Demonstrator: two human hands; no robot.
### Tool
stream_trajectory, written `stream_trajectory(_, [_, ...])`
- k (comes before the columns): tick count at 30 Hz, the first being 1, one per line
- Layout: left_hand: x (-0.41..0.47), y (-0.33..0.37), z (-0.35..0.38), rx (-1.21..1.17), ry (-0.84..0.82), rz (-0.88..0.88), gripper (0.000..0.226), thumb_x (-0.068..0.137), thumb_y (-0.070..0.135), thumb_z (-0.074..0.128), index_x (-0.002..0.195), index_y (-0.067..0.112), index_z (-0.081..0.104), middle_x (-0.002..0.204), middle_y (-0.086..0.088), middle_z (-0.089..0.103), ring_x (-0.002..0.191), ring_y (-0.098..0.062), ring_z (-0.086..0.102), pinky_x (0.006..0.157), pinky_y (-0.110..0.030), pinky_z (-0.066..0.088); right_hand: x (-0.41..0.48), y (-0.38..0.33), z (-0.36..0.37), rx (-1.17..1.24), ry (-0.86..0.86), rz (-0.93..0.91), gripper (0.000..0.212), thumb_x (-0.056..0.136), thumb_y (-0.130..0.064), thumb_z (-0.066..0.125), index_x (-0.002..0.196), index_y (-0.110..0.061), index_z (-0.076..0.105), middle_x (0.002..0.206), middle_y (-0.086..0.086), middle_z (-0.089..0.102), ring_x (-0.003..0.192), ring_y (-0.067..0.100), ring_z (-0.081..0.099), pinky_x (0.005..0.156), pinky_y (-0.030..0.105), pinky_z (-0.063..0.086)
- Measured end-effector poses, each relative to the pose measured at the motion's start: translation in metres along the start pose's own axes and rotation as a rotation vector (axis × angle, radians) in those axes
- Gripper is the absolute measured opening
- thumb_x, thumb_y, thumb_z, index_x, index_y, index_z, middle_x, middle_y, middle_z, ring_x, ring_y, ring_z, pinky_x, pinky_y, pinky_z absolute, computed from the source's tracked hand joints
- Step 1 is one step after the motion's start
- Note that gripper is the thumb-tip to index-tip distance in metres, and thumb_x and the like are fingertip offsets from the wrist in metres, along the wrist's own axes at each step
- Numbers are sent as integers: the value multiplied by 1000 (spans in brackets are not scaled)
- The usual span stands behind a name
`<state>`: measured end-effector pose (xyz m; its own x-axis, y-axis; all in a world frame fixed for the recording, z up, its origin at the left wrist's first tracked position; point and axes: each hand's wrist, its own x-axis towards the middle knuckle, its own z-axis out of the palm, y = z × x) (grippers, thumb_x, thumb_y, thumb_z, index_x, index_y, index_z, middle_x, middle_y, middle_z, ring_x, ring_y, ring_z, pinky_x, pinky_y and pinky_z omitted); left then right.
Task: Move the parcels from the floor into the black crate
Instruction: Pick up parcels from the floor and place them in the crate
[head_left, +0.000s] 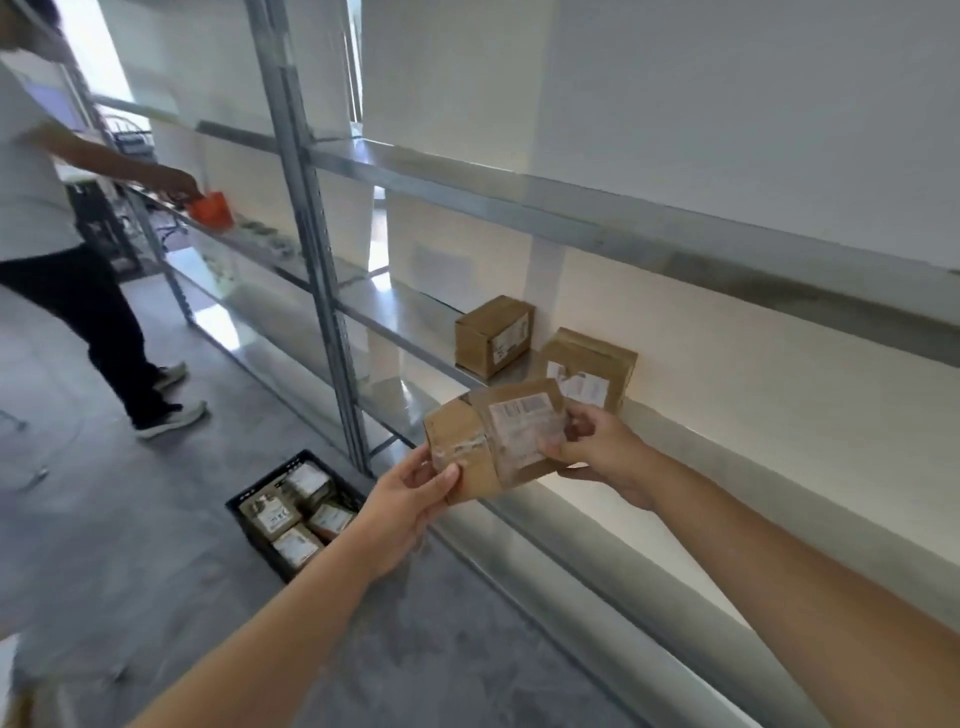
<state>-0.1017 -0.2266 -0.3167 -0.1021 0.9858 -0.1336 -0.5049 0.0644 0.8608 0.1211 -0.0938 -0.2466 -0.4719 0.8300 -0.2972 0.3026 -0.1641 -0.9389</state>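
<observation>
I hold one parcel (493, 441) in the air between both hands, just in front of the metal shelf (410, 317). Its long axis runs left to right, tilted up toward the right, and its white label faces me. It is creased brown cardboard with clear tape across the left end. My left hand (410, 499) pinches the left end, thumb on top. My right hand (602, 447) grips the right end, thumb on the label. The black crate (267, 477) sits on the floor (156, 519) below left, holding more parcels (270, 514).
</observation>
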Motion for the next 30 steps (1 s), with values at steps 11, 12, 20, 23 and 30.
stream_trajectory(11, [6, 47, -83, 300, 722, 282, 13, 95, 12, 63, 102, 22, 62, 104, -9, 76, 90, -25, 73, 74, -31, 60, 119, -41, 109, 66, -217, -143, 49, 85, -2, 73, 127, -17, 54, 118, 9, 63, 104, 26, 67, 72, 34, 62])
stream_trajectory(12, [10, 53, -87, 294, 741, 281, 11, 95, 15, 63, 105, 19, 61, 104, -11, 75, 90, -26, 73, 74, -32, 60, 129, -45, 115, 92, -231, -143, 45, 86, -2, 71, 125, -18, 56, 116, 9, 64, 101, 25, 68, 69, 32, 62])
stream_trajectory(20, [52, 88, -94, 198, 829, 244, 62, 68, 50, 76, 116, 17, 55, 104, -14, 75, 97, -29, 73, 83, -35, 59, 212, -62, 137, 204, -368, -115, 32, 90, -3, 63, 105, -32, 60, 111, 2, 65, 101, 25, 67, 77, 42, 62])
stream_trajectory(23, [67, 90, -97, 104, 821, 260, 56, 75, 36, 77, 120, 14, 52, 109, -14, 74, 98, -29, 73, 73, -27, 61, 235, -63, 140, 217, -399, -128, 31, 90, -3, 61, 103, -31, 64, 103, -1, 69, 96, 22, 69, 72, 38, 62])
stream_trajectory(30, [71, 91, -122, 37, 839, 284, 56, 81, 30, 76, 127, 15, 49, 112, -14, 73, 102, -29, 72, 77, -28, 61, 270, -59, 167, 160, -480, -124, 29, 92, -3, 59, 104, -29, 64, 82, -15, 74, 83, 9, 74, 68, 33, 61])
